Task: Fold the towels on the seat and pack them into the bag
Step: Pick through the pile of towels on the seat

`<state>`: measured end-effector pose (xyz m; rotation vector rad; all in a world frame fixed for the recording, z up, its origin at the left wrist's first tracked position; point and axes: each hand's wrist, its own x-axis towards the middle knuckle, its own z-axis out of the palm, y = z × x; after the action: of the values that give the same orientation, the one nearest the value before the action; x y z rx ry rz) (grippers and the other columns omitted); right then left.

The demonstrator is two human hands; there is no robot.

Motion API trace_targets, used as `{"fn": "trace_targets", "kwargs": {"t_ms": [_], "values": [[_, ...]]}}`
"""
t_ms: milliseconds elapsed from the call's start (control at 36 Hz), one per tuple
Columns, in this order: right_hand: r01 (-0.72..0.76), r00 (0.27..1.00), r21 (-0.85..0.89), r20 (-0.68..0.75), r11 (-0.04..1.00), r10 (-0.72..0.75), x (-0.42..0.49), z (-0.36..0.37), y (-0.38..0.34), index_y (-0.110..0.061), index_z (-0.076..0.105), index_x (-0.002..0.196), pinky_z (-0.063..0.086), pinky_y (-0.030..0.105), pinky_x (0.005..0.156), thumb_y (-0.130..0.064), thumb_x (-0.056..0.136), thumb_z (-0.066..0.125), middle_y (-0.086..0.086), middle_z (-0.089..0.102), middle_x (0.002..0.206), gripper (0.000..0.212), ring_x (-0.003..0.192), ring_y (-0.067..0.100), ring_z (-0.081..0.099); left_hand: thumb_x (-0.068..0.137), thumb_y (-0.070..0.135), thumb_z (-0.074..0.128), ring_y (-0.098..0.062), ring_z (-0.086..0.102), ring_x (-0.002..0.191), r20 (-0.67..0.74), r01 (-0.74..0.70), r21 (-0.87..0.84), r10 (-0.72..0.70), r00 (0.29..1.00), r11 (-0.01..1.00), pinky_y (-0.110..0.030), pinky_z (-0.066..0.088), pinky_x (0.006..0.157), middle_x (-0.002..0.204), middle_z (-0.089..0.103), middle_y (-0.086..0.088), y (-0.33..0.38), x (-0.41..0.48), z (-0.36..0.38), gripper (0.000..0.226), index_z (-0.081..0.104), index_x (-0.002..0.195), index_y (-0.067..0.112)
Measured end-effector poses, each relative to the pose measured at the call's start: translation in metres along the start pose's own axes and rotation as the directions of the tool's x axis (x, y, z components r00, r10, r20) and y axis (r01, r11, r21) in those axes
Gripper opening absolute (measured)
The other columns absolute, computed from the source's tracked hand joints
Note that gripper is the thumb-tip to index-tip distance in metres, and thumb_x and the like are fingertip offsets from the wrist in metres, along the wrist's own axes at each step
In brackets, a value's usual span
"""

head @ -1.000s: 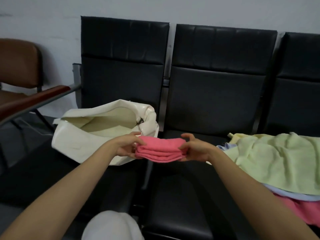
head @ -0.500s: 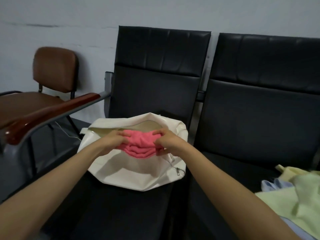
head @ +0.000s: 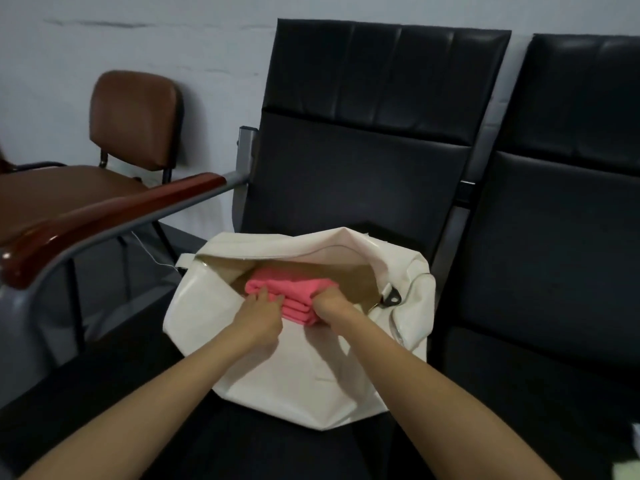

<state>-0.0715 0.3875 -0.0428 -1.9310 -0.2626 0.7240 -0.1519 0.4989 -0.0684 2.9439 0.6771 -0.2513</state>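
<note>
Packing looks barely begun — my left hand (head: 258, 318) and right hand (head: 333, 306) each grip an end of the folded pink towel (head: 294, 291), now half inside the open white bag (head: 311, 382) on the seat (head: 121, 382). Pale cloth (head: 628, 474) at the seat's near right corner suggests towels left to fold.

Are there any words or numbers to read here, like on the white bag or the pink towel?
None can be read. The white bag, the pink towel, the black seats and the brown chair show no words, numbers or logos.
</note>
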Motion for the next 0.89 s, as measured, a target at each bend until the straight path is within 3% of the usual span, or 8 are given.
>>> {"fn": "trace_targets", "kwargs": {"t_ms": [222, 306, 389, 528, 583, 639, 722, 889], "values": [[0.012, 1.000, 0.008, 0.001, 1.000, -0.012, 0.008, 0.003, -0.001, 0.003, 0.047, 0.134, 0.047, 0.033, 0.080, -0.002, 0.097, 0.040, 0.023, 0.051, 0.136, 0.038, 0.082, 0.019, 0.052, 0.092, 0.023, 0.047, -0.033, 0.022, 0.142, 0.009, 0.002, 0.144, -0.003, 1.000, 0.990, -0.043, 0.015, 0.118, 0.153, 0.022, -0.021, -0.003, 0.028, 0.004, 0.067, 0.019, 0.148, 0.001], [0.009, 1.000, 0.098, 0.013, 0.995, -0.011, 0.012, 0.009, -0.005, 0.002, 0.044, 0.136, 0.050, 0.041, 0.085, -0.003, 0.098, 0.038, 0.025, 0.047, 0.139, 0.038, 0.078, 0.021, 0.050, 0.090, 0.022, 0.047, -0.037, 0.017, 0.144, 0.009, 0.019, 0.190, -0.021, 1.000, 0.982, -0.044, 0.015, 0.118, 0.155, 0.011, -0.028, -0.011, 0.042, 0.003, 0.070, 0.016, 0.148, -0.002], [0.049, 0.999, 0.127, 0.009, 0.991, -0.051, 0.020, 0.018, -0.015, 0.005, 0.043, 0.136, 0.050, 0.026, 0.061, 0.002, 0.098, 0.035, 0.023, 0.053, 0.130, 0.039, 0.073, 0.017, 0.051, 0.095, 0.027, 0.050, -0.035, 0.006, 0.147, 0.064, 0.028, 0.138, -0.037, 0.997, 0.990, -0.043, 0.012, 0.118, 0.159, -0.003, -0.022, -0.015, 0.061, -0.005, 0.078, 0.003, 0.152, 0.000], [0.090, 0.995, 0.115, -0.051, 0.989, -0.085, 0.026, 0.023, -0.025, 0.005, 0.048, 0.122, 0.046, 0.013, 0.043, 0.021, 0.092, 0.022, 0.010, 0.053, 0.078, 0.043, 0.064, 0.020, 0.052, 0.090, 0.038, 0.058, -0.028, -0.006, 0.148, 0.114, 0.042, 0.140, -0.059, 0.992, 0.989, -0.037, 0.004, 0.120, 0.160, -0.014, -0.010, -0.019, 0.086, -0.012, 0.095, -0.008, 0.152, 0.008], [0.113, 0.991, 0.061, -0.083, 0.992, -0.108, 0.029, 0.024, -0.022, 0.011, 0.048, 0.127, 0.038, 0.009, 0.036, 0.018, 0.093, 0.029, 0.016, 0.060, 0.090, 0.039, 0.070, 0.023, 0.054, 0.090, 0.038, 0.056, -0.028, -0.007, 0.148, 0.099, 0.040, 0.161, -0.057, 0.993, 0.986, -0.037, 0.003, 0.120, 0.160, -0.014, -0.011, -0.022, 0.090, -0.011, 0.095, -0.009, 0.152, 0.007], [0.125, 0.984, -0.093, -0.113, 0.988, -0.135, 0.031, 0.027, -0.017, 0.009, 0.052, 0.127, 0.044, 0.007, 0.053, 0.007, 0.095, 0.039, 0.022, 0.059, 0.122, 0.034, 0.100, 0.032, 0.059, 0.093, 0.031, 0.055, -0.029, 0.001, 0.149, 0.076, 0.027, 0.120, -0.037, 0.996, 0.992, -0.038, 0.008, 0.120, 0.161, -0.008, -0.011, -0.022, 0.090, -0.014, 0.088, -0.004, 0.153, 0.007], [0.085, 0.990, -0.240, -0.090, 0.967, -0.109, 0.028, 0.026, -0.007, 0.002, 0.052, 0.128, 0.051, 0.032, 0.091, -0.004, 0.096, 0.041, 0.020, 0.055, 0.131, 0.034, 0.118, 0.033, 0.055, 0.096, 0.020, 0.050, -0.029, 0.031, 0.140, 0.031, 0.000, 0.087, -0.002, 1.000, 0.996, -0.039, 0.030, 0.113, 0.159, 0.016, -0.011, -0.017, 0.080, -0.018, 0.066, 0.018, 0.152, 0.009], [0.071, 0.989, -0.410, -0.088, 0.909, -0.117, 0.018, 0.019, 0.009, 0.009, 0.052, 0.126, 0.043, 0.030, 0.084, -0.001, 0.096, 0.040, 0.025, 0.052, 0.131, 0.034, 0.120, 0.036, 0.052, 0.097, 0.010, 0.043, -0.033, 0.045, 0.124, -0.159, 0.078, 0.168, -0.051, 0.986, 0.983, -0.038, 0.042, 0.096, 0.136, 0.042, -0.018, 0.001, 0.036, -0.015, 0.042, 0.039, 0.138, 0.004]]}}
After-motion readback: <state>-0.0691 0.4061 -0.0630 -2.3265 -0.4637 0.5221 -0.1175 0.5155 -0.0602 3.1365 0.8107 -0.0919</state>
